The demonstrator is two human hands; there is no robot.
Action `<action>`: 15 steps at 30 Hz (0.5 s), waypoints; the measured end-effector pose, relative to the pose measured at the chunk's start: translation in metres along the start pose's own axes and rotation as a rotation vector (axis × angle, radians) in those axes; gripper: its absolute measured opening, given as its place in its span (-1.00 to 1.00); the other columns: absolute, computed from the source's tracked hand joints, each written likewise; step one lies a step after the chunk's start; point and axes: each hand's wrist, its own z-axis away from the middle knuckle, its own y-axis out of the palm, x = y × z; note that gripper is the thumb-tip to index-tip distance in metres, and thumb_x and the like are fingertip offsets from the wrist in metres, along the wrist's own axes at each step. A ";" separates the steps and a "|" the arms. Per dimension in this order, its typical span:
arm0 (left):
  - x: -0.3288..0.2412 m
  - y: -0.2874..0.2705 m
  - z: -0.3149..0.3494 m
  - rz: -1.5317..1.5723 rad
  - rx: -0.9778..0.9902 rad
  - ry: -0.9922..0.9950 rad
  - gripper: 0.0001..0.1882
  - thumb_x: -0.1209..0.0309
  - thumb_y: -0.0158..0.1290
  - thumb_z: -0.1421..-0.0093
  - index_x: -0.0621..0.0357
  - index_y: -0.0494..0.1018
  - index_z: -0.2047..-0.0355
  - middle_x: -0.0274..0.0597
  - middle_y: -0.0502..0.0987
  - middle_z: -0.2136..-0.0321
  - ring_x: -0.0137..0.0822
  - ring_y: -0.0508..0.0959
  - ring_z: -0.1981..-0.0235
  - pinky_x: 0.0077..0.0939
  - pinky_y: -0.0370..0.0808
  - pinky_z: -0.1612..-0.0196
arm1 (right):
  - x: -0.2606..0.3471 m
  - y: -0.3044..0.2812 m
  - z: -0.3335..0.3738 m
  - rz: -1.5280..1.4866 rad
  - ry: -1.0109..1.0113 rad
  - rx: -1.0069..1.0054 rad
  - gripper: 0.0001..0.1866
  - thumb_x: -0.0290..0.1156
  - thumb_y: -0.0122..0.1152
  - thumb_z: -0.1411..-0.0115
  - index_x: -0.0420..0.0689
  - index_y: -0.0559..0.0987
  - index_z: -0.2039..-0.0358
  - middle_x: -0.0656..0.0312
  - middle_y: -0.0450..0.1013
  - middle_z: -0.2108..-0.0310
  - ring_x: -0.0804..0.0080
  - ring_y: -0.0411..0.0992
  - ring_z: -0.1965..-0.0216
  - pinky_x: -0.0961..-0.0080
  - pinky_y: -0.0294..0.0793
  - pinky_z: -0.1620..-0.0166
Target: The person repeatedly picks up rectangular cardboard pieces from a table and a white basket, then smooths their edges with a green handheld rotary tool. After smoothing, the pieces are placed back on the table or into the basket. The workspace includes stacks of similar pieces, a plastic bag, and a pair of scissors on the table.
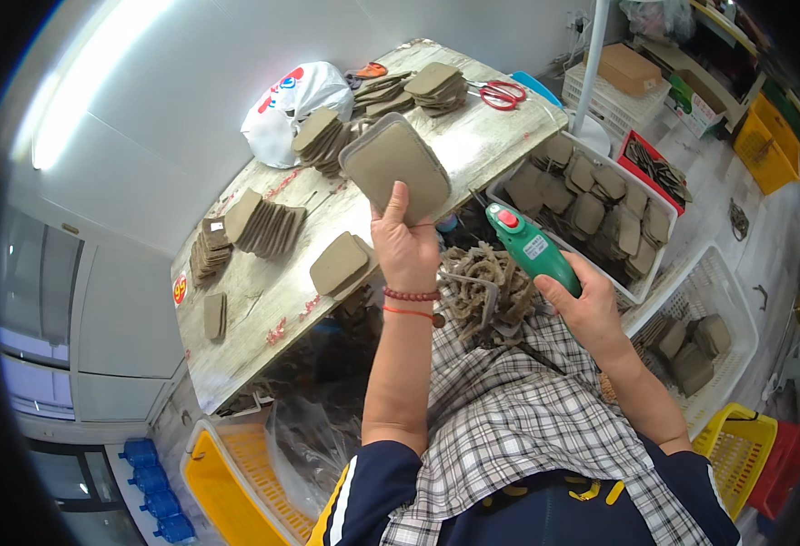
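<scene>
My left hand (406,241) grips a tan-grey fabric pad (400,164) with rounded corners, thumb on its face, raised over the table's near edge. My right hand (591,309) is wrapped round green electric scissors (532,246) with a red button. Their narrow tip points up and left, apart from the pad. On my lap, over a checked apron (527,400), lies a heap of curled fabric offcuts (486,291). Nearest my left wrist, a short stack of similar pads (340,264) rests at the table edge.
The pale table (272,296) bears several pad stacks (263,223), a white plastic bag (298,109) and red-handled scissors (503,95). At right stand a white bin (647,282) full of pads, a white basket (736,314) and a pole (591,73). A yellow basket (207,473) is lower left.
</scene>
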 end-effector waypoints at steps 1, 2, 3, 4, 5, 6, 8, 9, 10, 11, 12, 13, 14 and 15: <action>0.008 0.002 0.005 0.059 -0.026 -0.035 -0.59 0.58 0.06 -0.22 0.20 0.31 -0.08 -0.22 0.48 0.05 -0.28 0.48 0.03 -0.31 0.47 -0.08 | 0.000 0.000 0.002 -0.005 -0.006 -0.012 -0.57 -0.18 0.30 -0.17 -0.27 0.51 0.12 0.27 0.45 0.50 0.60 0.36 0.47 0.60 0.38 0.39; 0.015 0.003 0.009 0.117 -0.052 -0.072 -0.59 0.58 0.06 -0.22 0.18 0.31 -0.08 -0.23 0.47 0.04 -0.28 0.48 0.02 -0.30 0.46 -0.09 | -0.002 0.000 0.004 -0.009 -0.012 -0.025 -0.57 -0.18 0.30 -0.17 -0.27 0.51 0.12 0.27 0.45 0.50 0.61 0.35 0.48 0.60 0.38 0.39; 0.020 0.004 0.012 0.174 -0.078 -0.105 -0.58 0.59 0.06 -0.21 0.17 0.31 -0.09 -0.24 0.47 0.03 -0.28 0.48 0.01 -0.30 0.46 -0.09 | -0.003 0.000 0.006 -0.016 -0.021 -0.036 -0.57 -0.19 0.30 -0.17 -0.28 0.51 0.11 0.27 0.45 0.50 0.62 0.35 0.48 0.60 0.38 0.39; 0.023 0.004 0.013 0.211 -0.068 -0.138 -0.58 0.58 0.06 -0.21 0.13 0.31 -0.09 -0.26 0.46 0.01 -0.29 0.47 0.01 -0.28 0.46 -0.10 | -0.001 -0.001 0.009 -0.025 0.003 -0.043 -0.55 -0.17 0.30 -0.17 -0.28 0.51 0.11 0.28 0.44 0.51 0.63 0.33 0.48 0.60 0.37 0.40; 0.027 0.005 0.015 0.213 -0.077 -0.135 -0.58 0.58 0.06 -0.22 0.12 0.31 -0.09 -0.27 0.46 0.01 -0.29 0.47 0.01 -0.28 0.46 -0.10 | 0.001 -0.002 0.011 -0.017 0.009 -0.052 -0.55 -0.17 0.30 -0.17 -0.29 0.51 0.10 0.29 0.44 0.52 0.63 0.33 0.48 0.61 0.37 0.40; 0.029 0.009 0.018 0.214 -0.087 -0.130 -0.59 0.58 0.05 -0.22 0.12 0.32 -0.08 -0.27 0.46 0.02 -0.29 0.47 0.01 -0.28 0.46 -0.10 | 0.002 -0.003 0.012 -0.010 0.015 -0.058 -0.54 -0.17 0.30 -0.17 -0.29 0.51 0.10 0.29 0.43 0.52 0.63 0.33 0.49 0.61 0.36 0.40; 0.035 0.013 0.022 0.204 -0.088 -0.129 -0.60 0.58 0.05 -0.22 0.11 0.32 -0.08 -0.27 0.46 0.02 -0.29 0.47 0.01 -0.28 0.46 -0.09 | 0.002 -0.005 0.015 -0.010 0.026 -0.064 -0.53 -0.16 0.30 -0.17 -0.29 0.50 0.10 0.31 0.42 0.53 0.64 0.32 0.49 0.62 0.35 0.40; 0.037 0.015 0.024 0.192 -0.077 -0.131 -0.61 0.58 0.05 -0.22 0.11 0.33 -0.07 -0.27 0.47 0.03 -0.29 0.47 0.01 -0.28 0.46 -0.09 | 0.002 -0.006 0.016 -0.018 0.030 -0.064 -0.53 -0.16 0.30 -0.17 -0.29 0.50 0.09 0.31 0.42 0.53 0.64 0.31 0.49 0.63 0.35 0.41; 0.039 0.015 0.026 0.180 -0.066 -0.133 -0.61 0.57 0.05 -0.23 0.11 0.33 -0.07 -0.27 0.47 0.03 -0.29 0.48 0.01 -0.28 0.46 -0.09 | 0.002 -0.006 0.016 -0.026 0.034 -0.062 -0.52 -0.15 0.30 -0.17 -0.29 0.50 0.09 0.32 0.42 0.53 0.65 0.31 0.50 0.63 0.35 0.41; 0.041 0.014 0.028 0.174 -0.051 -0.139 -0.62 0.57 0.05 -0.23 0.11 0.33 -0.06 -0.27 0.47 0.03 -0.29 0.48 0.02 -0.28 0.46 -0.08 | 0.003 -0.007 0.017 -0.036 0.038 -0.071 -0.52 -0.15 0.30 -0.17 -0.30 0.50 0.08 0.32 0.42 0.53 0.65 0.31 0.50 0.64 0.34 0.41; 0.043 0.013 0.029 0.166 -0.035 -0.143 -0.62 0.57 0.05 -0.23 0.12 0.33 -0.06 -0.27 0.48 0.04 -0.29 0.48 0.02 -0.29 0.47 -0.07 | 0.005 -0.006 0.017 -0.048 0.041 -0.078 -0.52 -0.15 0.29 -0.17 -0.30 0.50 0.08 0.32 0.42 0.53 0.65 0.30 0.50 0.64 0.34 0.41; 0.045 0.012 0.031 0.159 -0.020 -0.147 -0.62 0.57 0.05 -0.23 0.12 0.34 -0.06 -0.27 0.48 0.04 -0.29 0.48 0.03 -0.29 0.47 -0.06 | 0.006 -0.007 0.017 -0.060 0.044 -0.086 -0.52 -0.15 0.29 -0.17 -0.30 0.50 0.08 0.33 0.41 0.53 0.66 0.30 0.50 0.64 0.33 0.41; 0.046 0.012 0.033 0.150 -0.016 -0.154 -0.62 0.57 0.05 -0.22 0.13 0.34 -0.05 -0.26 0.48 0.04 -0.29 0.49 0.03 -0.30 0.47 -0.06 | 0.005 -0.007 0.017 -0.060 0.036 -0.088 -0.51 -0.15 0.29 -0.17 -0.30 0.50 0.08 0.33 0.42 0.53 0.66 0.30 0.50 0.65 0.33 0.41; 0.048 0.012 0.034 0.140 -0.011 -0.163 -0.62 0.57 0.05 -0.22 0.13 0.34 -0.05 -0.26 0.48 0.04 -0.29 0.49 0.03 -0.31 0.47 -0.06 | 0.004 -0.008 0.017 -0.061 0.029 -0.093 -0.51 -0.15 0.29 -0.17 -0.30 0.50 0.07 0.33 0.42 0.53 0.66 0.30 0.50 0.65 0.33 0.41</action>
